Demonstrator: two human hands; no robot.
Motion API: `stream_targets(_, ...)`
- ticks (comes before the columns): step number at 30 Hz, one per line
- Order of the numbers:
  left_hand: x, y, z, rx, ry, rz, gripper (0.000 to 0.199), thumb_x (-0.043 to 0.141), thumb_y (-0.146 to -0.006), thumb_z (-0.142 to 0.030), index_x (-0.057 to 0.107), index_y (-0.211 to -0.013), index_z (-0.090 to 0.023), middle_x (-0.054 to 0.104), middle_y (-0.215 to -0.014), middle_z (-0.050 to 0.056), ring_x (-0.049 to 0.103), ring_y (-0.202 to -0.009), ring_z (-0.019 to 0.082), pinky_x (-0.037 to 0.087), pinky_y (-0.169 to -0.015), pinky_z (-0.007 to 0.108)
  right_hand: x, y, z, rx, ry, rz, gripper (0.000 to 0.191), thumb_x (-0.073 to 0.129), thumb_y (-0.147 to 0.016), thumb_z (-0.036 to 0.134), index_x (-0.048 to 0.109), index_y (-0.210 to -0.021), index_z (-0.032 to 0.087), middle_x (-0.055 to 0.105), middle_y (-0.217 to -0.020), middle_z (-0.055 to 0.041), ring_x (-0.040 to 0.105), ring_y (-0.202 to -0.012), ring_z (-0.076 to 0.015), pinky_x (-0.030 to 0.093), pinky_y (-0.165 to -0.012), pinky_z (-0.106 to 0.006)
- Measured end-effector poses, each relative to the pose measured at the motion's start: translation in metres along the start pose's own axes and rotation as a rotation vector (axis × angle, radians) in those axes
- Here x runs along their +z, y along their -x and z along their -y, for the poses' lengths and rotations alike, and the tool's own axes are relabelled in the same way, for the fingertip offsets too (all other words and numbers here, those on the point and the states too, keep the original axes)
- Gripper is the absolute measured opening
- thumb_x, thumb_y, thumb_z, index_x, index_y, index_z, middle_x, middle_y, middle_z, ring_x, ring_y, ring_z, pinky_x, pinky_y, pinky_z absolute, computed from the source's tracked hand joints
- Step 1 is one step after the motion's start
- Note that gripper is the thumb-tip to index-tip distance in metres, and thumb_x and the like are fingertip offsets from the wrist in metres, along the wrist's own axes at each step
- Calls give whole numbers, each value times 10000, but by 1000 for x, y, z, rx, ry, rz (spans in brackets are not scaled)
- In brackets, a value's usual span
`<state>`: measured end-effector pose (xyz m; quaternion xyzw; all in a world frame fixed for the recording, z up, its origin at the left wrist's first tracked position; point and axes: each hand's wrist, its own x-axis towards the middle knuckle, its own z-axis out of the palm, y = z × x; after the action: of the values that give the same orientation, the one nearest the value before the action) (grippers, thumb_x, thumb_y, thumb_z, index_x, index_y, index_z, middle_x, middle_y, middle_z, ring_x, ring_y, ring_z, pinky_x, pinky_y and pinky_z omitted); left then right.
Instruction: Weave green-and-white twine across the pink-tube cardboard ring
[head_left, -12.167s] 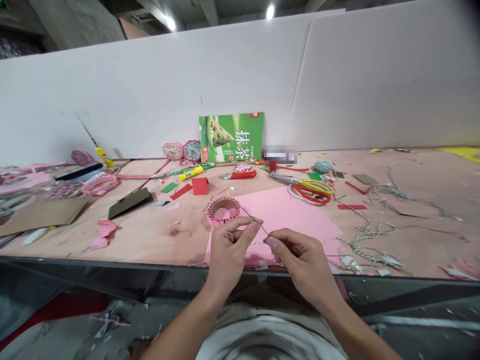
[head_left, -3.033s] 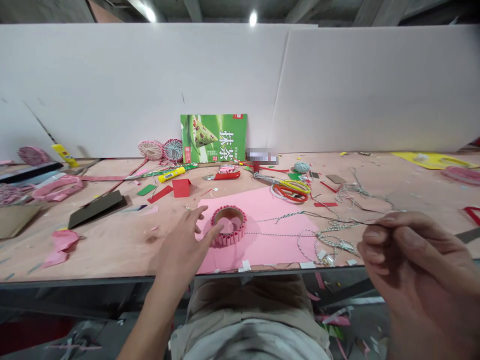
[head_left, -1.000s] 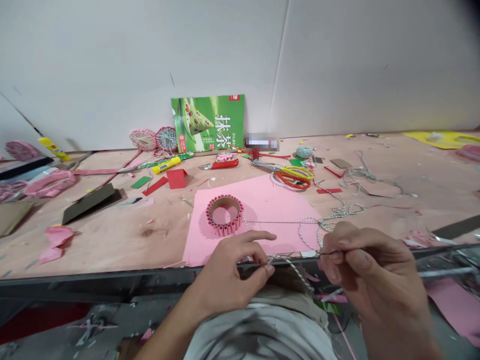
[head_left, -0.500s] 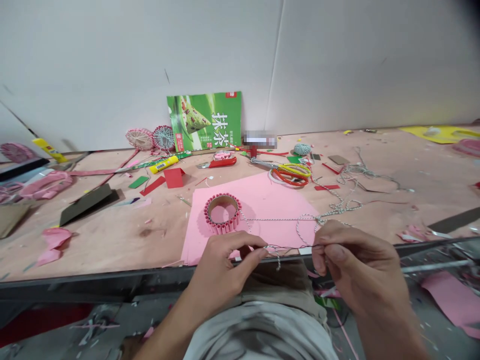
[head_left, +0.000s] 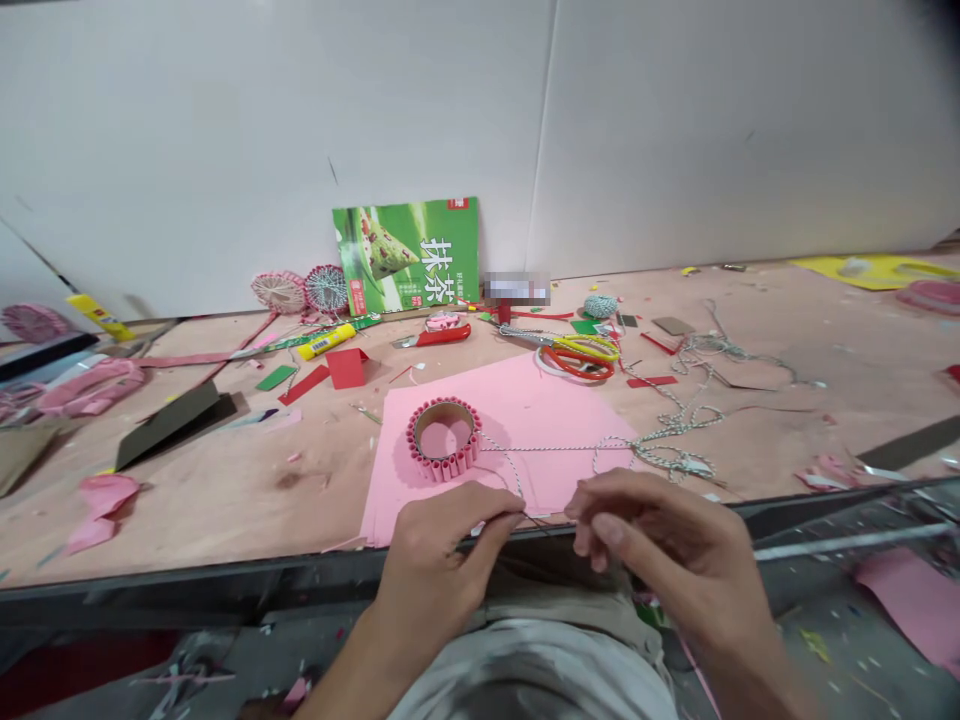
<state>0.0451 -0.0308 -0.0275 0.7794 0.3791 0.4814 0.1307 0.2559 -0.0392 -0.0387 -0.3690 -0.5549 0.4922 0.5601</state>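
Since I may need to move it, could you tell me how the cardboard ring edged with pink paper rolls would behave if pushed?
The ring looks light, being card and paper. Lying flat on the pink sheet, it would likely slide, not roll. Its small rolls might crush if squeezed.

White partition boards behind plywood workbench.

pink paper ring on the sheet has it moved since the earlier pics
Yes, the pink paper ring now sits further right of the green matcha package than in the earliest picture.
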Motion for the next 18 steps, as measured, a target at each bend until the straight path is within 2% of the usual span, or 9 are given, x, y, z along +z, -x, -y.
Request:
stream_targets(1, 0, 2, 0, 51, -22, -28, 164, 680, -909, -17, 727, -960, -166, 786, -832, 5, 745, -748, 105, 563, -745, 159, 4, 0, -1, 132, -56, -16, 154, 744, -927, 348, 787, -968, 206, 745, -837, -62, 670, -617, -127, 550, -539, -217)
stream_targets(3, 0, 7, 0, 149, -52, -51, 208, 653, -915, 12, 717, -1033, -147, 785, -876, 40, 744, -782, 115, 575, -755, 170, 13, 0, -2, 345, -132, 28, 357, 731, -915, 500, 756, -856, 149, 717, -763, -64, 613, -530, -105, 505, -480, -204)
stream_targets(5, 1, 11, 1, 226, -70, -37, 248, 634, -920, 25, 711, -1098, -130, 787, -922, 72, 744, -817, 131, 588, -759, 190, 22, -1, -3, 445, -152, 93, 467, 722, -892, 589, 742, -850, 124, 680, -692, -50, 562, -466, -91, 468, -436, -200)
stream_targets(10, 1, 18, 6, 372, -138, 34, 264, 536, -968, -1, 708, -1140, -102, 789, -949, 111, 753, -872, 176, 617, -791, 260, 33, -8, -8, 448, -167, 111, 465, 743, -871, 605, 689, -870, 143, 461, -461, 61, 373, -348, -53, 279, -348, -167)
stream_targets(14, -3, 18, 5, 457, -189, 98, 241, 516, -986, -33, 701, -1138, -55, 782, -935, 133, 752, -844, 208, 633, -755, 308, 33, -11, -11, 469, -210, 139, 436, 811, -820, 565, 679, -848, 151, 420, -515, 76, 300, -398, -25, 195, -379, -166)
stream_targets(18, -7, 18, 1, 527, -256, 169, 238, 492, -1001, -64, 709, -1096, -41, 796, -919, 139, 765, -812, 215, 652, -716, 314, 32, -10, -9, 456, -235, 188, 361, 889, -767, 446, 700, -827, 145, 498, -654, 38, 356, -532, -31, 246, -458, -161)
